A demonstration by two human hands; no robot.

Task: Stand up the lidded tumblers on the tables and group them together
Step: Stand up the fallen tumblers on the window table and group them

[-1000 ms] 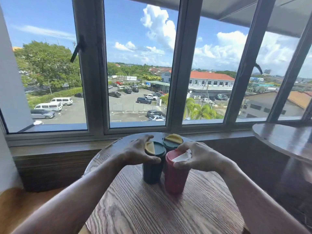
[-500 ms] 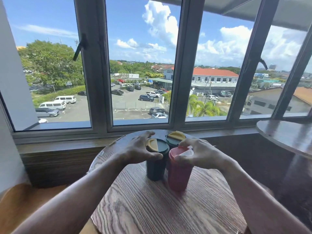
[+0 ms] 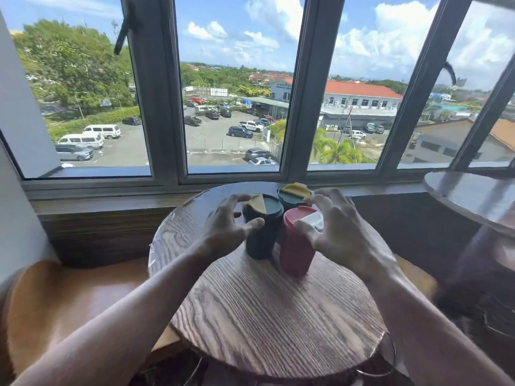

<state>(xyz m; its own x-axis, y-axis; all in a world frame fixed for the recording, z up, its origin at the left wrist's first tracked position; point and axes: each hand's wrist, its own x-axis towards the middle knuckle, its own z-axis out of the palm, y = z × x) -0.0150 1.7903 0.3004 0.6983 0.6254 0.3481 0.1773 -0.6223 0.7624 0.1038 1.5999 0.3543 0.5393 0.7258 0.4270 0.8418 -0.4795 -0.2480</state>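
Wood-grain round counter (image 3: 267,316) at frame centre; three lidded tumblers upright, clustered: dark green yellow-flapped tumbler (image 3: 262,232), red white-flapped tumbler (image 3: 295,246), second green tumbler (image 3: 294,193) behind; left hand (image 3: 228,227) spread beside dark one; right hand (image 3: 337,229) spread beside red.

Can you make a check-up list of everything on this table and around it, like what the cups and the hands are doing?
Surface: round wooden table, bare in front.
Job's things: three lidded tumblers upright, grouped close: dark tumbler, red tumbler, green tumbler behind.
Clutter: nothing seen.
Hands: left hand open beside the dark tumbler; right hand open beside the red one.
Cables: nothing seen.
Surroundings: window over a car park; second table at right.
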